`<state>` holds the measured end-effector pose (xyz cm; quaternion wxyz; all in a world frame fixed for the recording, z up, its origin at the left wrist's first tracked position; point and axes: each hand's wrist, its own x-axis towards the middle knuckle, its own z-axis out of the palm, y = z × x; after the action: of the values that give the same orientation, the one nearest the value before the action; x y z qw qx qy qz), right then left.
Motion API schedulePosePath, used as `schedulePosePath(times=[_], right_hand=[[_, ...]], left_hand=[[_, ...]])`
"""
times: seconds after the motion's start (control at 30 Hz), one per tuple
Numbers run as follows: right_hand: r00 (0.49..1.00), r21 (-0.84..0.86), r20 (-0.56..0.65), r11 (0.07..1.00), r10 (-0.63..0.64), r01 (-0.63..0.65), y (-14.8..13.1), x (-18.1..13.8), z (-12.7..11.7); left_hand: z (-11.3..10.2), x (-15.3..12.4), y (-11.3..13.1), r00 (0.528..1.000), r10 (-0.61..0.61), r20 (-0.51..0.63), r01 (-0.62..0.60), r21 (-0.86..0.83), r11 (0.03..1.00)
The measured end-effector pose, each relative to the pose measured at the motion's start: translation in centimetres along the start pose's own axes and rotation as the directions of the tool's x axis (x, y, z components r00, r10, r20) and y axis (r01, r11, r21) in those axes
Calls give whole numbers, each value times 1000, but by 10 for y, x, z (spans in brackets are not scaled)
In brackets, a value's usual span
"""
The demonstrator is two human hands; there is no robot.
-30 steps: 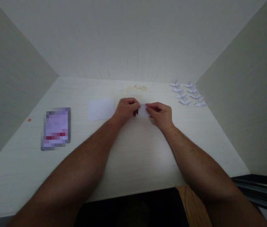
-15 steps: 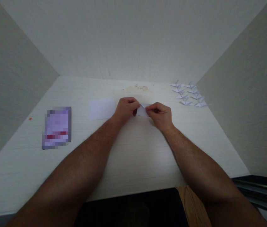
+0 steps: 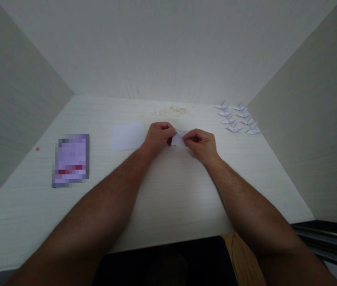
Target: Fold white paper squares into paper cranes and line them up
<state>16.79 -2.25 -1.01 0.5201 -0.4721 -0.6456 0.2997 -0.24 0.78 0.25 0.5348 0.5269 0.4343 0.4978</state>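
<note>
A small white piece of paper (image 3: 179,139) is pinched between both hands just above the white table (image 3: 168,198), near its middle. My left hand (image 3: 157,137) grips the paper's left end with curled fingers. My right hand (image 3: 202,144) pinches its right end, thumb against fingertips. The paper looks partly folded, with one corner turned up. Most of it is hidden by my fingers.
A flat white sheet (image 3: 127,136) lies left of my left hand. A purple packet (image 3: 71,160) sits further left. Several small folded paper cranes (image 3: 237,118) stand in rows at the back right. Walls enclose the table on three sides. A brownish stain (image 3: 173,111) marks the back.
The paper between my fingers has gone from a flat strip to a folded shape with a raised corner. Both hands have stayed almost in the same place.
</note>
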Motion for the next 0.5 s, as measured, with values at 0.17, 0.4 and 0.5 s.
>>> schedulePosePath(times=[0.17,0.4,0.5], right_hand=[[997,126,-18,989,80,-77,-4,0,3],[974,192,-60,960,221,-206,-5,2,7],[978,142,-105,976,181,-165,-4,1,8]], left_hand=[[0,-1,1,1000,5,9,-5,-8,1000],[4,-5,5,1000,22,-4,-22,46,999],[5,-7,7,999,37,-22,-34,105,994]])
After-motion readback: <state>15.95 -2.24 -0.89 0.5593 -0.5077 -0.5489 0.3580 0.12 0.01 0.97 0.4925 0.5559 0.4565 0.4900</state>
